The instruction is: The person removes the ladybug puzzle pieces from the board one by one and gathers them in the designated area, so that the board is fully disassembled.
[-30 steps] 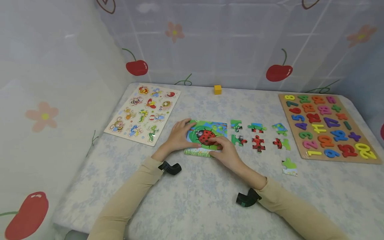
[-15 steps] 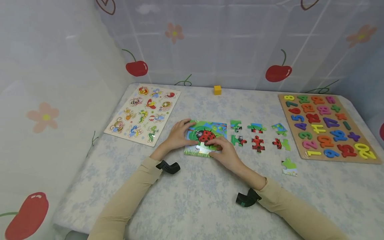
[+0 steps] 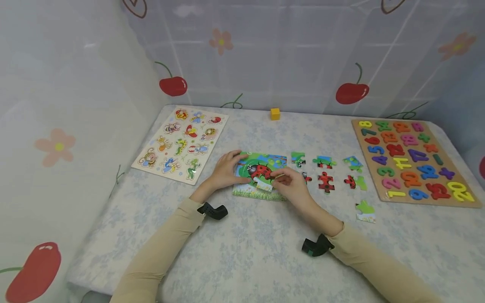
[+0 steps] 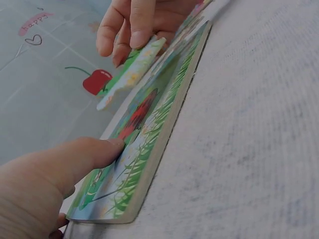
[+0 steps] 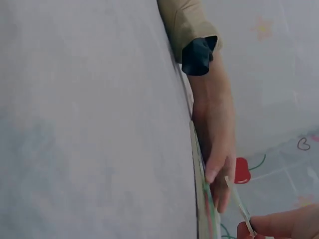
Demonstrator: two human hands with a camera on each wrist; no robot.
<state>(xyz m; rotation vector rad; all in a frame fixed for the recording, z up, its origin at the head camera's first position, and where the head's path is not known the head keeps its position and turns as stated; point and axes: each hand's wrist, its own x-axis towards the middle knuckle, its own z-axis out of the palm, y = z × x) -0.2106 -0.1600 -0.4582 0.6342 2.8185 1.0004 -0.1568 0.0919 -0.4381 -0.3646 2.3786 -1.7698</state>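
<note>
A ladybug jigsaw board (image 3: 246, 193) lies on the table before me. My left hand (image 3: 226, 170) rests at its left side, fingers spread along the upper left edge. In the left wrist view, the left thumb (image 4: 94, 153) lies straight on the board's picture. Above the board's lower middle, my right hand (image 3: 293, 185) pinches a jigsaw piece (image 3: 264, 185) with green and white flower print between thumb and fingertips. The left wrist view shows this piece tilted and clear of the board. Seen in the right wrist view, the piece (image 5: 239, 203) is nearly edge-on.
Several loose jigsaw pieces (image 3: 326, 182) lie right of the board, one piece (image 3: 366, 211) nearer me. A number puzzle board (image 3: 409, 201) is at the right, an insect puzzle board (image 3: 178, 176) at the left. A yellow cube (image 3: 275, 114) sits at the back.
The right hand's jigsaw piece, flat over the lower middle of the board before, is now lifted and tilted. My right hand moved slightly right and up; the left hand kept its place.
</note>
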